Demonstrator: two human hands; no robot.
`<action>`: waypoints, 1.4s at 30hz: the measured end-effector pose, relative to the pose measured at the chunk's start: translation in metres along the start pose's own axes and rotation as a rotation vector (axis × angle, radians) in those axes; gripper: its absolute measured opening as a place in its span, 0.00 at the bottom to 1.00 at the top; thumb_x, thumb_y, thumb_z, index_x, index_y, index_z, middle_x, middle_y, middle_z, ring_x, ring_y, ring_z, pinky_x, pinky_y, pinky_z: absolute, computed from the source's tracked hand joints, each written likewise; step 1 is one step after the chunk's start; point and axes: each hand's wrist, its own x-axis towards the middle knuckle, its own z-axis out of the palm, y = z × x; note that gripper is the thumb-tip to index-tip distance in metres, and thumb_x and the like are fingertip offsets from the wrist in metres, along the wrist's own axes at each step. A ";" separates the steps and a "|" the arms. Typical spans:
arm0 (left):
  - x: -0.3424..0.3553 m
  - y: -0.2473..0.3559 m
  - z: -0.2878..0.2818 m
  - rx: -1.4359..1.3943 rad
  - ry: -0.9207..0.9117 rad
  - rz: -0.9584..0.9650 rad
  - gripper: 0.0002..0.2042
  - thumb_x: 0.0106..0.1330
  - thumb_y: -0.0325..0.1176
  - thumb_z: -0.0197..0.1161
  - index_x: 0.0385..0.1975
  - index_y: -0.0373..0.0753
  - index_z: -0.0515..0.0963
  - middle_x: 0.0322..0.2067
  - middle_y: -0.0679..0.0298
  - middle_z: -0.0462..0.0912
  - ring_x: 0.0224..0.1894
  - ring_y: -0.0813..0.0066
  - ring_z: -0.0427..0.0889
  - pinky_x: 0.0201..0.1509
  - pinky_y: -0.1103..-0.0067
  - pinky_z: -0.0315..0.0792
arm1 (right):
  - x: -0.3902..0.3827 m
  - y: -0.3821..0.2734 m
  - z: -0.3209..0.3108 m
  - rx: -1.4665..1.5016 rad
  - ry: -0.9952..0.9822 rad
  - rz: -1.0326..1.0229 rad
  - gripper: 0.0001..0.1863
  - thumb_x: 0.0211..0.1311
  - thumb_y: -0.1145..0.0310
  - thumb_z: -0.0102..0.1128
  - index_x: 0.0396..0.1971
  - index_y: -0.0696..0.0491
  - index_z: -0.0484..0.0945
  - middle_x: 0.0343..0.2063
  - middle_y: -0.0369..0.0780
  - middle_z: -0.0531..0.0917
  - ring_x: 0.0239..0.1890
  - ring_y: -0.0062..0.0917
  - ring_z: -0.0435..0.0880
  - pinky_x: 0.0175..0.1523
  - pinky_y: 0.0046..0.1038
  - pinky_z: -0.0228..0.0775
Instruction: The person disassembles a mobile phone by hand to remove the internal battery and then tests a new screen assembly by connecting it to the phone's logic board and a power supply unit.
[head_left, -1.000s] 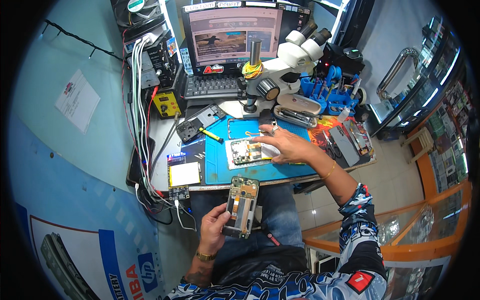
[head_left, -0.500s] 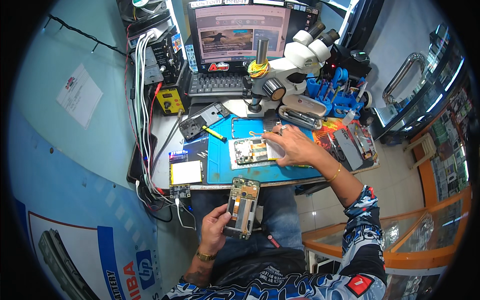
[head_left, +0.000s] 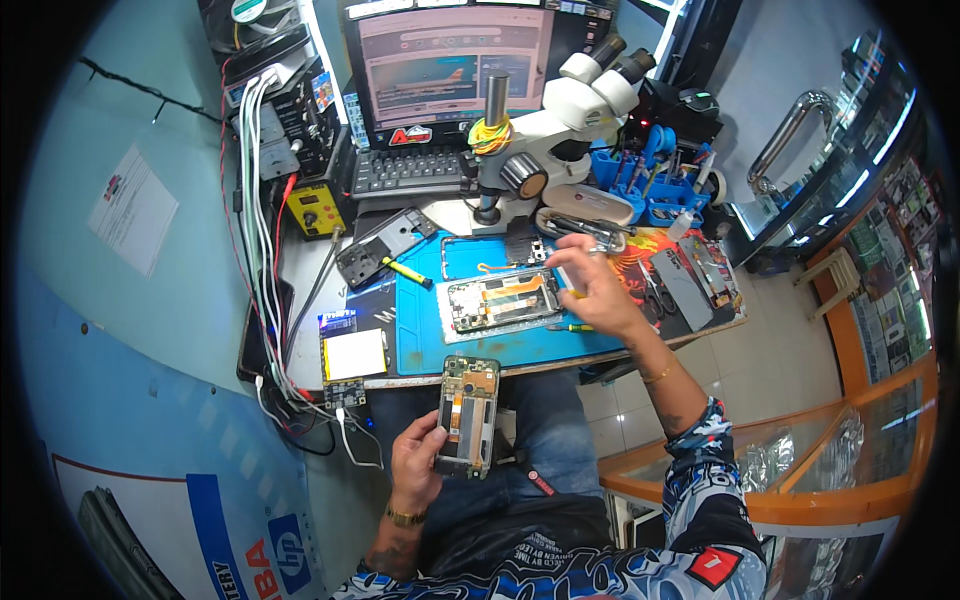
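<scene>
My left hand (head_left: 416, 462) grips an opened smartphone (head_left: 470, 412) by its left edge, over my lap. Its circuit board, orange ribbon cable and grey inner frame show. A second opened phone (head_left: 500, 303) lies on a silvery-white pad on the blue work mat (head_left: 420, 330). Just off that phone's right end, my right hand (head_left: 603, 298) hovers with thumb and fingers apart. A bit of yellow shows by its thumb; whether this belongs to something under the palm is unclear. Behind the phone lie a thin dark phone frame (head_left: 462, 258) and a dark plate (head_left: 525, 250).
A yellow-green screwdriver (head_left: 408, 272) rests by a grey phone housing (head_left: 372, 255). At left are a white battery (head_left: 355, 354) and a small circuit board (head_left: 344, 394). A microscope (head_left: 560, 140), keyboard (head_left: 410, 174) and monitor stand behind. Scissors (head_left: 655, 295) and a blue tool holder (head_left: 665, 195) are right.
My right hand has lifted off the phone on the mat and moved right. The white piece under its fingers no longer shows there. My left hand still holds the other phone.
</scene>
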 end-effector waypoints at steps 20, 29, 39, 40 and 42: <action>-0.007 -0.005 -0.008 -0.009 0.038 0.020 0.17 0.71 0.25 0.59 0.58 0.27 0.74 0.46 0.54 0.86 0.43 0.72 0.87 0.50 0.76 0.82 | 0.041 -0.017 0.017 -0.394 -0.602 -0.160 0.41 0.49 0.60 0.76 0.66 0.41 0.69 0.59 0.47 0.75 0.61 0.44 0.71 0.66 0.43 0.61; -0.005 -0.005 -0.006 -0.028 0.014 0.033 0.17 0.71 0.24 0.59 0.58 0.26 0.73 0.46 0.54 0.85 0.43 0.73 0.87 0.50 0.76 0.82 | 0.037 -0.019 0.025 -0.551 -0.558 -0.240 0.43 0.44 0.62 0.78 0.64 0.42 0.69 0.50 0.44 0.80 0.55 0.43 0.76 0.58 0.42 0.68; -0.005 -0.007 -0.010 -0.018 0.039 0.028 0.16 0.70 0.24 0.60 0.56 0.28 0.75 0.45 0.55 0.86 0.43 0.74 0.87 0.49 0.76 0.82 | 0.041 -0.021 0.031 -0.511 -0.542 -0.190 0.47 0.35 0.65 0.74 0.65 0.46 0.68 0.50 0.54 0.76 0.54 0.48 0.76 0.57 0.43 0.70; -0.005 -0.007 -0.010 -0.014 0.036 0.027 0.16 0.70 0.24 0.60 0.56 0.28 0.75 0.45 0.55 0.86 0.43 0.74 0.87 0.49 0.76 0.82 | 0.040 -0.018 0.029 -0.497 -0.541 -0.191 0.47 0.36 0.65 0.74 0.65 0.46 0.68 0.51 0.53 0.76 0.54 0.48 0.76 0.57 0.43 0.70; -0.004 -0.006 -0.009 -0.008 0.033 0.025 0.16 0.70 0.24 0.59 0.57 0.27 0.74 0.46 0.55 0.86 0.43 0.73 0.87 0.50 0.76 0.82 | 0.041 -0.014 0.025 -0.469 -0.540 -0.196 0.47 0.36 0.66 0.73 0.65 0.47 0.68 0.51 0.52 0.76 0.53 0.48 0.76 0.57 0.42 0.70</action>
